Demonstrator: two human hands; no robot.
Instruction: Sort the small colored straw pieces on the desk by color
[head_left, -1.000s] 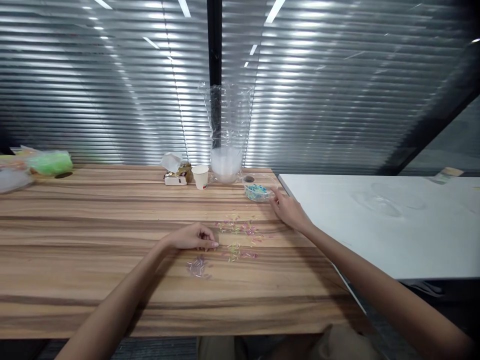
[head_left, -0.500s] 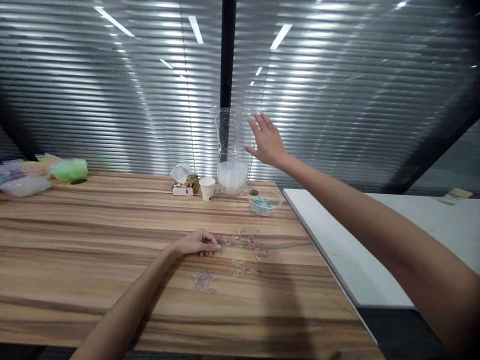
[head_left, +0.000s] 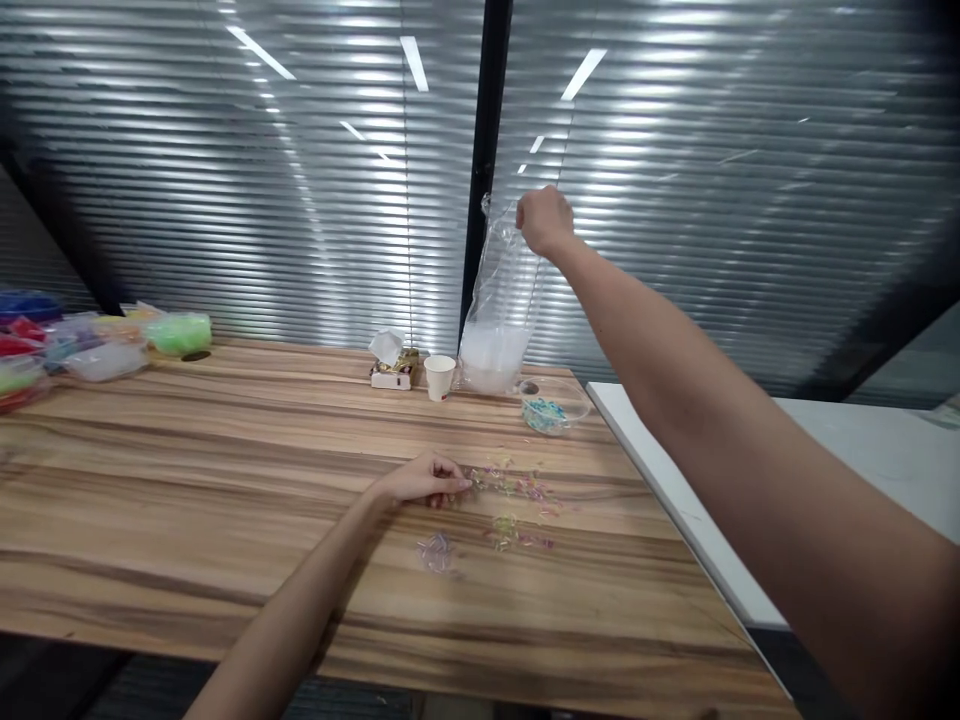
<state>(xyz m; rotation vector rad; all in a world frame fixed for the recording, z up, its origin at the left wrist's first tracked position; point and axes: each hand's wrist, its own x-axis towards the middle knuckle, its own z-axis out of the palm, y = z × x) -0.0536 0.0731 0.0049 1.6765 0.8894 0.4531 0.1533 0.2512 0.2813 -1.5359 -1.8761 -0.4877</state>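
My right hand (head_left: 545,220) is raised at the back, closed on the top edge of a tall clear plastic bag (head_left: 504,265). The bag stands on the table, its lower part filled by whitish translucent round containers (head_left: 493,357). My left hand (head_left: 429,480) rests on the tabletop, thumb and fingers pinched together; what lies between them is too small to make out. Right beside its fingertips are scattered small pink, yellow and green tube-like pieces (head_left: 517,484). Closer to me lie a yellow-green cluster (head_left: 505,533) and a pale purple pile (head_left: 436,552) of similar pieces.
A clear bowl (head_left: 577,400) with blue and teal pieces stands by the bag. Left of the bag are a paper cup (head_left: 439,377) and a tissue pack (head_left: 394,367). Several colourful packs (head_left: 178,334) fill the far left. A white table (head_left: 847,450) adjoins on the right.
My right hand has gone from open beside the bag to closed on its top, and the bag now leans toward it. My left hand remains pinched by the pieces. The whole view has shifted.
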